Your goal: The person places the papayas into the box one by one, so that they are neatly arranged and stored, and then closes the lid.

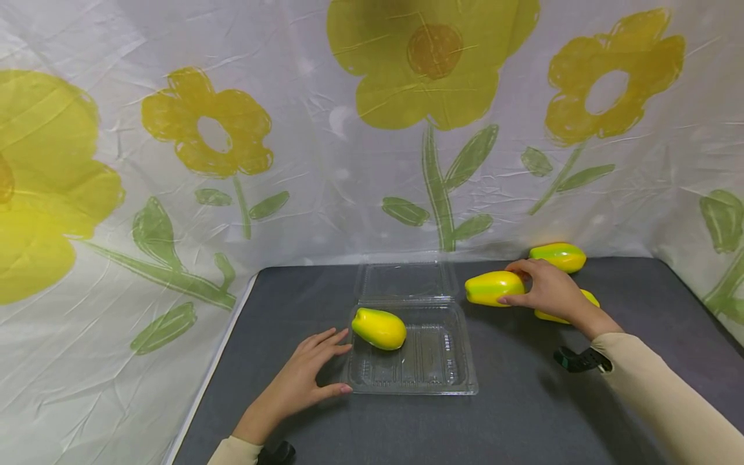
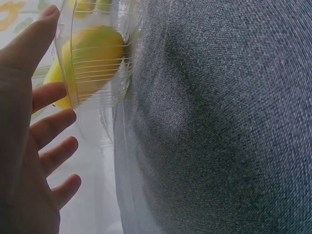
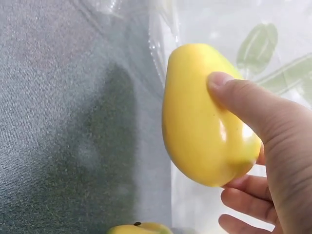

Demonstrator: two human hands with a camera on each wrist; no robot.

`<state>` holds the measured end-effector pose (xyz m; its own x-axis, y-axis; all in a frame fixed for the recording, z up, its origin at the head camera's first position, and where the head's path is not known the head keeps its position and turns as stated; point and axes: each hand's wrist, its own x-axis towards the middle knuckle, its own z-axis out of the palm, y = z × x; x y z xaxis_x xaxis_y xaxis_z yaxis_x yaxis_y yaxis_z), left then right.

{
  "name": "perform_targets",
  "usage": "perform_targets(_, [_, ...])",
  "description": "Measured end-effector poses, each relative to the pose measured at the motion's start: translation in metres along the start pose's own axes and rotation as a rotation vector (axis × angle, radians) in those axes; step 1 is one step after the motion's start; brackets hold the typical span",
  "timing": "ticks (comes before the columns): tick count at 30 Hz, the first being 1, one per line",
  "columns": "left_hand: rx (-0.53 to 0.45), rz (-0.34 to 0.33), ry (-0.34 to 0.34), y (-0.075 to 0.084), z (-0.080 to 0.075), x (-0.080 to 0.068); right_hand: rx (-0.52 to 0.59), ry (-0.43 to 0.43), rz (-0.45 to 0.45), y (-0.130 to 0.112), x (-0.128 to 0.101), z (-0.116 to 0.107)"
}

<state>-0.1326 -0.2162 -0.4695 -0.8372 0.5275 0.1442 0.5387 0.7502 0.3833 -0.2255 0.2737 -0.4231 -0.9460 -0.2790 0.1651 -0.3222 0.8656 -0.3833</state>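
Observation:
In the head view my right hand (image 1: 549, 289) grips a yellow papaya (image 1: 494, 288) by its broad end, thumb on one side and fingers on the other. The right wrist view shows this papaya (image 3: 204, 117) lifted off the table. A second papaya (image 1: 380, 329) lies in the left half of a clear plastic clamshell box (image 1: 430, 391), whose lid (image 1: 407, 281) is folded back flat. My left hand (image 1: 308, 371) is at the box's left side with fingers spread. In the left wrist view its fingertips (image 2: 68, 117) are at the box wall; whether they touch is unclear.
Two more papayas lie on the right: one (image 1: 559, 257) at the table's back edge, another (image 1: 589, 298) partly hidden behind my right hand. A dark grey cloth covers the table (image 1: 511, 413). A white curtain with printed flowers (image 1: 325, 181) hangs behind and at the sides.

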Motion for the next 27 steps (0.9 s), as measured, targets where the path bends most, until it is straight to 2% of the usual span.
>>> perform_targets(17, [0.014,0.002,-0.002,0.0,-0.001,0.001,-0.029,0.043,-0.053,-0.015,-0.007,-0.002])
perform_targets(27, [0.017,-0.002,-0.007,0.0,-0.001,0.001,0.035,0.051,-0.058,-0.024,-0.008,-0.001])
